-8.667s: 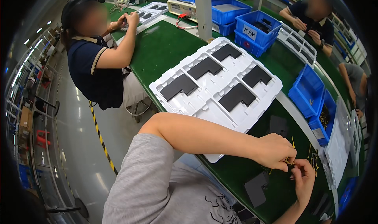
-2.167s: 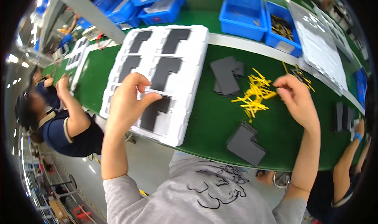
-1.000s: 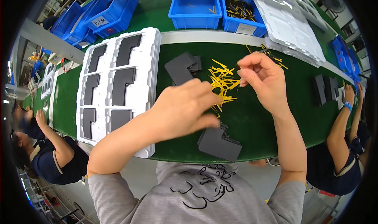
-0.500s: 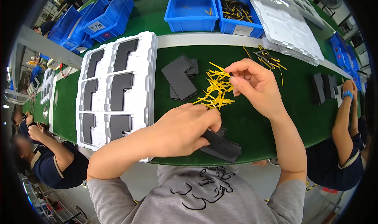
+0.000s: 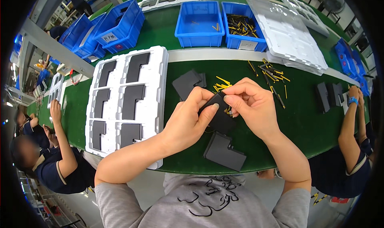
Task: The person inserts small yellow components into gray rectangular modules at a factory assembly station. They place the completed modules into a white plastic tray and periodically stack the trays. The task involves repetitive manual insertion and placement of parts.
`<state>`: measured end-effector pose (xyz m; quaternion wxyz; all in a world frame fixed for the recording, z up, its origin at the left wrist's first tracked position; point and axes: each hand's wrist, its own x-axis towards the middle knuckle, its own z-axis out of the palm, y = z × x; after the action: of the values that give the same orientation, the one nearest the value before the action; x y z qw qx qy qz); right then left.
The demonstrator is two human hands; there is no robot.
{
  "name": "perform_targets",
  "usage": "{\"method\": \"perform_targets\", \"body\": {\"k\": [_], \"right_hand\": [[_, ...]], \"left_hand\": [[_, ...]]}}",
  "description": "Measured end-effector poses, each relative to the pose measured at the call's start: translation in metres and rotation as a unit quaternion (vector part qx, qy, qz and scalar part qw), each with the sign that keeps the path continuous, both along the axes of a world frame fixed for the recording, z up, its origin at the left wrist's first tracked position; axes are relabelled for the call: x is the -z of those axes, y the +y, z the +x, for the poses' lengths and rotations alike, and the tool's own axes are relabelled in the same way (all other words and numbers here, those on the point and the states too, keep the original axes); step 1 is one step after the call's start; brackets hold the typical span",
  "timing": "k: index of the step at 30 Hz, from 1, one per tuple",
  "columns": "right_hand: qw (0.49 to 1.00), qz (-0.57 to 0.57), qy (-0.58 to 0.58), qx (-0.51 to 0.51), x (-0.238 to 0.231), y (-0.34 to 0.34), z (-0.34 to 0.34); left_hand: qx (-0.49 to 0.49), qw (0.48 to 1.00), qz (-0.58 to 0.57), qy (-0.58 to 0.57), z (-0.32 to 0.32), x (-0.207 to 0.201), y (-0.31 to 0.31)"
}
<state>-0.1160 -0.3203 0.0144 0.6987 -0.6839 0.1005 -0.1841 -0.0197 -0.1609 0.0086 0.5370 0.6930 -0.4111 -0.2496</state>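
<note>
In the head view, the left hand (image 5: 187, 120) grasps a black block (image 5: 221, 119), its thumb laid over the upper face. The block is lifted above the worktop (image 5: 276, 128), tilted, in front of the person's chest. The right hand (image 5: 256, 110) has thumb and fingers drawn together at the block's upper right corner, touching it; whether it pinches the block or something small there, I cannot tell.

Just beyond the hands lies a heap of yellow strips (image 5: 222, 80), partly hidden by them. A stack of black blocks (image 5: 186, 85) sits beyond the left hand, and an L-shaped black block (image 5: 225, 151) lies nearer the person, close to the worktop's edge.

On the left stands a white tray (image 5: 154, 96) with six black blocks, one in each compartment. Further right, black-and-yellow strips (image 5: 275, 72) are scattered. Behind them, one blue bin (image 5: 200, 40) has a few yellow strips inside, while the blue bin beside it (image 5: 259, 45) carries many black-and-yellow ones. Next to that lie plastic trays (image 5: 294, 38). Co-workers sit at both sides, the one on the right wearing a blue wristband (image 5: 353, 100).
</note>
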Motion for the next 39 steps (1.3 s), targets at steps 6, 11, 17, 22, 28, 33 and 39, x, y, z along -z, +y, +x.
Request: {"method": "perform_targets", "body": {"k": [6, 11, 17, 22, 28, 33, 39], "right_hand": [[0.999, -0.039, 0.007, 0.017, 0.001, 0.002, 0.000], [0.999, -0.048, -0.012, 0.013, 0.001, 0.002, -0.001], [0.992, 0.060, 0.079, -0.074, -0.001, -0.009, 0.000], [0.992, 0.074, 0.037, -0.096, 0.008, -0.013, 0.001], [0.985, 0.095, 0.028, -0.138, 0.014, -0.023, 0.006], [0.985, 0.013, 0.002, -0.170, 0.011, -0.031, 0.004], [0.987, -0.043, -0.047, -0.148, 0.009, -0.026, 0.005]], "left_hand": [[-0.009, 1.000, 0.000, -0.008, -0.003, -0.001, -0.001], [-0.002, 1.000, -0.006, -0.006, -0.002, -0.001, -0.001], [0.005, 1.000, -0.019, -0.024, -0.001, 0.000, 0.000], [0.014, 0.999, -0.009, -0.037, -0.001, -0.002, 0.000], [0.035, 0.983, -0.011, 0.178, 0.008, -0.017, 0.002], [0.034, 0.981, -0.023, 0.191, 0.017, -0.011, 0.004], [0.035, 0.962, -0.040, 0.268, 0.019, -0.007, 0.004]]}}
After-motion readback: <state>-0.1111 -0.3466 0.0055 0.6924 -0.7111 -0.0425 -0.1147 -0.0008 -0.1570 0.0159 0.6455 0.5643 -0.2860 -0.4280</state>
